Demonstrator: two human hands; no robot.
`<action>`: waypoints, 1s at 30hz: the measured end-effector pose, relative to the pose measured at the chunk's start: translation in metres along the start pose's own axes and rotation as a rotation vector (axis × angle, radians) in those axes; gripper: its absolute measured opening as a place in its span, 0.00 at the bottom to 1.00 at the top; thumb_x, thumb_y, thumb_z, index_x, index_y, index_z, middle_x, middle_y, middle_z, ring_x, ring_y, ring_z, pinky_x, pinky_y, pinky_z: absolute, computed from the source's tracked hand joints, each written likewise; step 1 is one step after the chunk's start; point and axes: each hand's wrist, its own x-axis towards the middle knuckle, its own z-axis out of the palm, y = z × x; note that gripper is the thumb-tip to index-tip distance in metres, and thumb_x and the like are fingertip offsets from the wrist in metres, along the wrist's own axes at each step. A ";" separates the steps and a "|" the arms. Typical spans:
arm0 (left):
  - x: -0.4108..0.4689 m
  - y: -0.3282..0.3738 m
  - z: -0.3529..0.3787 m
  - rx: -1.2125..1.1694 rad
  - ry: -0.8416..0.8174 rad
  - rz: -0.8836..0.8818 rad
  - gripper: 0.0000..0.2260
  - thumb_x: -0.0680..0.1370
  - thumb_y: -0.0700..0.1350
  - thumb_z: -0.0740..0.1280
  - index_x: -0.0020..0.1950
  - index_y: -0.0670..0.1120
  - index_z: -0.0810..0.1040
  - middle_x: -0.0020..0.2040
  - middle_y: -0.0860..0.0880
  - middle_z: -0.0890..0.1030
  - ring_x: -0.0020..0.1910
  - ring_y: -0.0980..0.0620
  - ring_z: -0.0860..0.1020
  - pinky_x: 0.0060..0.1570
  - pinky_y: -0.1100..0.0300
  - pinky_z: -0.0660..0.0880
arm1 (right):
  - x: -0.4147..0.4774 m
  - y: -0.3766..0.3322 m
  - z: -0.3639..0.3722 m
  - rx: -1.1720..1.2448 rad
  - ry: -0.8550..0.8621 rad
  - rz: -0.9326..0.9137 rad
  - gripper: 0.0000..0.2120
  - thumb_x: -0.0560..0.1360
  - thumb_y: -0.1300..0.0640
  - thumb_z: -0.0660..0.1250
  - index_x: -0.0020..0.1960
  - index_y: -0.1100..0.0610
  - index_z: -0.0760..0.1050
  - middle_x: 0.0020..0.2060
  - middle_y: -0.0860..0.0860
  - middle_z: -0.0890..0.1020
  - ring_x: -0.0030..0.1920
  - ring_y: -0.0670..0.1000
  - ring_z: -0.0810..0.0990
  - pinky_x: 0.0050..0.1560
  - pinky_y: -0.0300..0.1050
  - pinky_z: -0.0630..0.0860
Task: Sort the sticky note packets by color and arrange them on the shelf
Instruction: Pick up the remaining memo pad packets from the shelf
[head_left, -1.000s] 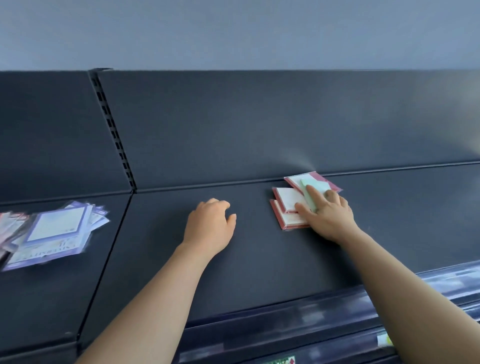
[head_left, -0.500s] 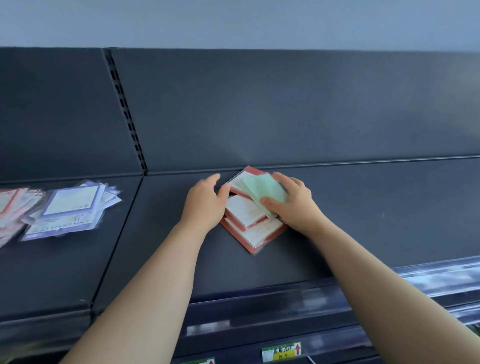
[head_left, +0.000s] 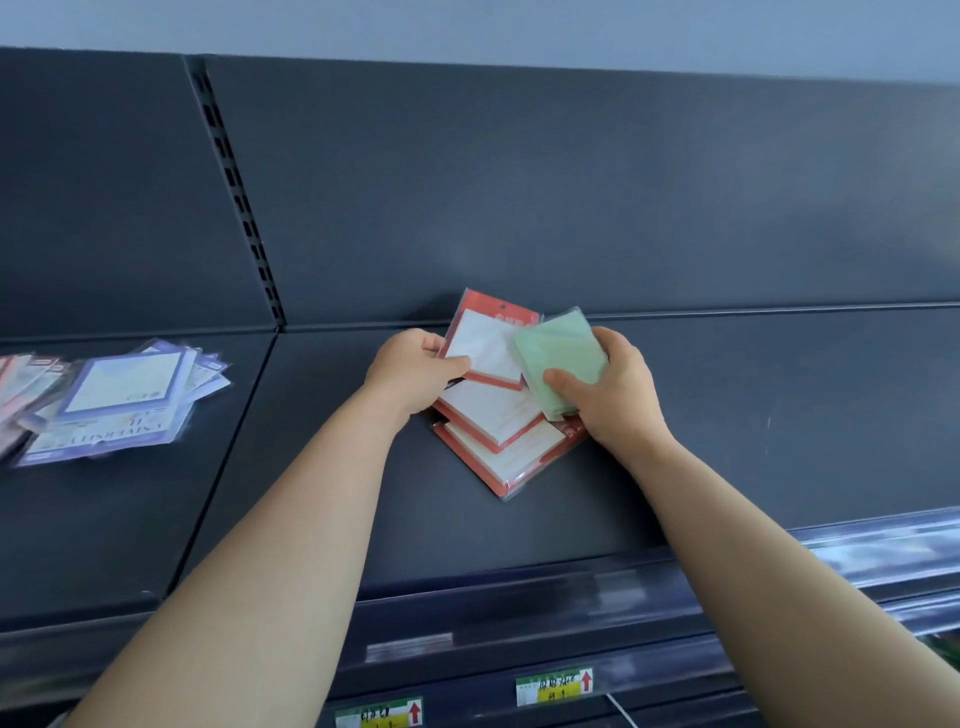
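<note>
Red-bordered sticky note packets (head_left: 498, 415), square, cream-faced, in clear wrap: three counted, fanned in one loose stack at the middle of the dark grey metal shelf (head_left: 779, 415), near its back panel. Top red packet (head_left: 485, 345) is tilted up, its left edge pinched by the left hand (head_left: 410, 371) with fingers curled round it. The printing on its red header is too blurred to read.

Pale green square sticky note packet (head_left: 558, 358): one, gripped in the right hand (head_left: 618, 395), thumb on its face. It overlaps the top red packet's right corner.

Purple-bordered packets in clear sleeves (head_left: 124, 395): a splayed pile on the neighbouring shelf bay to the left, well apart from the stack. Count unclear; lettering upside down and unreadable.

Yellow-and-green price labels (head_left: 554, 686): two on the lower rail, each with a red upward arrow; handwriting illegible.
</note>
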 end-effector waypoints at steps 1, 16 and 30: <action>-0.001 -0.001 -0.001 -0.007 -0.001 -0.002 0.08 0.72 0.46 0.71 0.50 0.49 0.77 0.49 0.51 0.82 0.49 0.51 0.81 0.54 0.51 0.78 | 0.001 0.000 0.000 0.005 0.015 -0.004 0.29 0.68 0.51 0.73 0.67 0.51 0.69 0.59 0.49 0.76 0.56 0.49 0.77 0.59 0.52 0.76; -0.062 -0.010 -0.073 -0.447 0.315 0.035 0.08 0.78 0.36 0.62 0.54 0.47 0.69 0.52 0.48 0.80 0.44 0.53 0.83 0.46 0.56 0.81 | -0.025 -0.078 0.023 0.272 -0.038 -0.121 0.17 0.73 0.62 0.66 0.60 0.54 0.76 0.48 0.45 0.83 0.48 0.48 0.82 0.49 0.49 0.81; -0.118 -0.093 -0.250 -0.369 0.604 0.068 0.11 0.78 0.39 0.64 0.57 0.51 0.69 0.58 0.52 0.79 0.52 0.49 0.81 0.47 0.49 0.82 | -0.108 -0.202 0.171 0.358 -0.219 -0.193 0.14 0.73 0.66 0.67 0.57 0.55 0.77 0.48 0.47 0.83 0.48 0.47 0.82 0.50 0.43 0.78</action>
